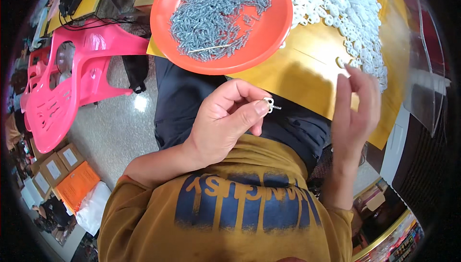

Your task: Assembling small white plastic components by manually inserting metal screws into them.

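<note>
Between the thumb and fingers of my left hand (218, 125) is a small white plastic piece (270, 101). A short metal spring (277, 108) sticks out of its right side. Over the right part of the table, my right hand (357, 108) has its thumb and index finger apart, and nothing shows between them. Its fingertips are close to the edge of a big pile of white plastic pieces (367, 46). In front of me, a round red-orange basin (259, 55) holds a heap of small metal springs (206, 22). A thin pale stick (210, 48) lies on the springs.
The basin stands at the near left of a yellow table (302, 55). At the right edge hangs a clear plastic sheet (422, 79). A pink plastic chair (81, 65) is on the left, with cardboard boxes (53, 168) and an orange package (79, 185) below it.
</note>
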Available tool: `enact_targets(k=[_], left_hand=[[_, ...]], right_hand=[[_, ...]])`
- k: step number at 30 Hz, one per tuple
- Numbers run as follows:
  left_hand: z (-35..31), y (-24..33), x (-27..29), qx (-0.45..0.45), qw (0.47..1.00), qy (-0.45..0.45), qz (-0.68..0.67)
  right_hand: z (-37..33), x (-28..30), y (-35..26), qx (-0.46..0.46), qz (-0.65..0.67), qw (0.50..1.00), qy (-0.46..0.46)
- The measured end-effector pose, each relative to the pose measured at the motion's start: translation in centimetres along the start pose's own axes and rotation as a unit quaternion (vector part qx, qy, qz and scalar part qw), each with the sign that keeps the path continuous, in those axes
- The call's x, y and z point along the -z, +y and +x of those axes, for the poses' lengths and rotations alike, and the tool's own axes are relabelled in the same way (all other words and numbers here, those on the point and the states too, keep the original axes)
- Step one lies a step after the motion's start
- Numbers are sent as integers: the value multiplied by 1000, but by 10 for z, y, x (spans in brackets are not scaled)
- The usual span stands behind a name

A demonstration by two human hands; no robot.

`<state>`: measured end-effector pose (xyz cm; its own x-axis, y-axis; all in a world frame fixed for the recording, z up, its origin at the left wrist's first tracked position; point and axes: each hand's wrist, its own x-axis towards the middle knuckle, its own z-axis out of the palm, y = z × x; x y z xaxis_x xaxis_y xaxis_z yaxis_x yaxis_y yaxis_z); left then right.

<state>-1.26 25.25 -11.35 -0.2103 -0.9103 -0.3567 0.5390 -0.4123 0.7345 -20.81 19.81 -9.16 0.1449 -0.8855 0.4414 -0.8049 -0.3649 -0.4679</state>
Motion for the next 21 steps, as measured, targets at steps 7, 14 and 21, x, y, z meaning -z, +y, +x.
enact_targets(k=[7,14,21], left_hand=[[0,-1,-1,11,1000,-6,14],[-1,0,-1,14,1000,-5,22],[-2,4,-2,6,1000,-14,25]], right_hand=[[10,-2,33,42,-162,985,-36],[13,-6,38,30,-127,991,-26],[-1,-2,28,0,-83,997,5]])
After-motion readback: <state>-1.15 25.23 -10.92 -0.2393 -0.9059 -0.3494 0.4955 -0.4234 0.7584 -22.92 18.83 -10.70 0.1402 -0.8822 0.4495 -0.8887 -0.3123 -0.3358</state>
